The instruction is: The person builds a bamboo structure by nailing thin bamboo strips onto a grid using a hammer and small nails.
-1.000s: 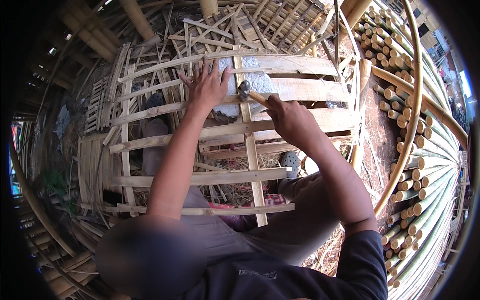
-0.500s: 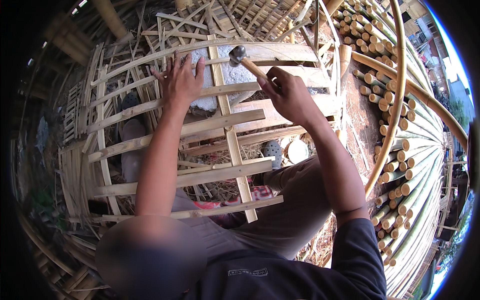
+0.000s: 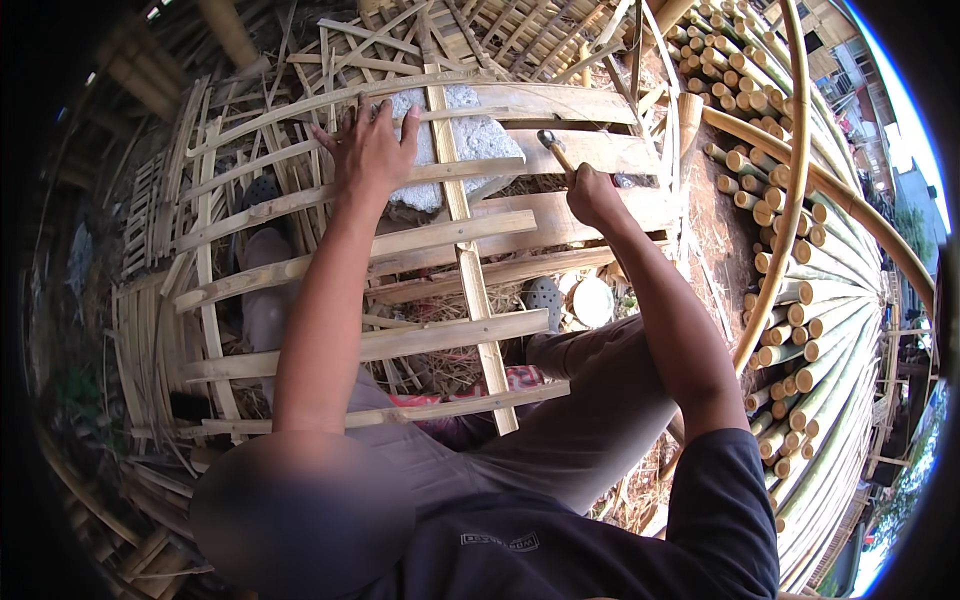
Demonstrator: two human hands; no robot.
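Note:
My left hand (image 3: 372,155) lies with its fingers spread across the upper slats of a bamboo lattice frame (image 3: 400,343). It presses on the slats and grips nothing. In my right hand (image 3: 596,196) a hammer (image 3: 561,155) is held by its wooden handle, the metal head pointing up and left. The hammer is to the right of the frame's upright strip (image 3: 470,275), apart from it. A rough grey stone slab (image 3: 482,143) lies beneath the upper slats near my left hand. Much of the stone is hidden by the slats and the hand.
Wide bamboo planks (image 3: 590,148) lie around the stone. Stacked bamboo poles (image 3: 815,290) fill the right side, with a long bent pole (image 3: 797,150) curving in front. Loose strips (image 3: 360,40) clutter the back. My legs (image 3: 590,410) are spread below the frame.
My right hand and the hammer have swung right and slightly down, away from the upright strip. The frame has shifted a little, and my left hand has moved slightly right with its fingers still spread.

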